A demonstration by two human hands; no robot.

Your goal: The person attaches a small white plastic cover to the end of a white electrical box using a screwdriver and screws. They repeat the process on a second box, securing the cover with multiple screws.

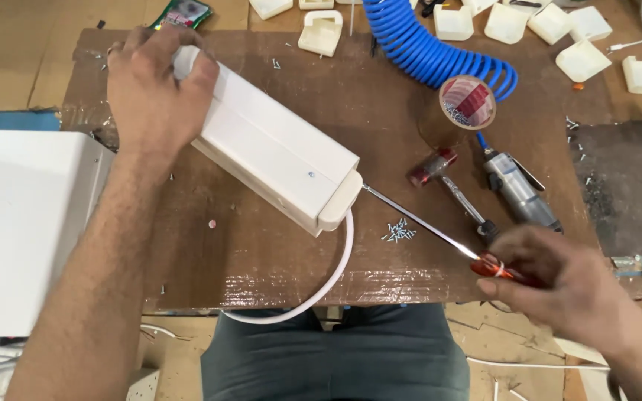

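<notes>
My left hand (156, 89) presses down on the far end of a long white box-shaped housing (276, 152) that lies slanted on the brown work board (261, 252). A cream end cap (339, 200) closes its near end, and a white cable (332, 278) curves out from there toward me. My right hand (559, 278) grips the red handle of a long screwdriver (425, 224). Its thin shaft points at the end cap, with the tip touching the cap's edge.
A small pile of screws (399, 232) lies under the shaft. A small hammer (451, 186), an air tool (518, 189) on a blue coiled hose (425, 48) and a tape roll (466, 104) sit to the right. Cream plastic caps (581, 59) lie at the back, a white casing (16, 223) at left.
</notes>
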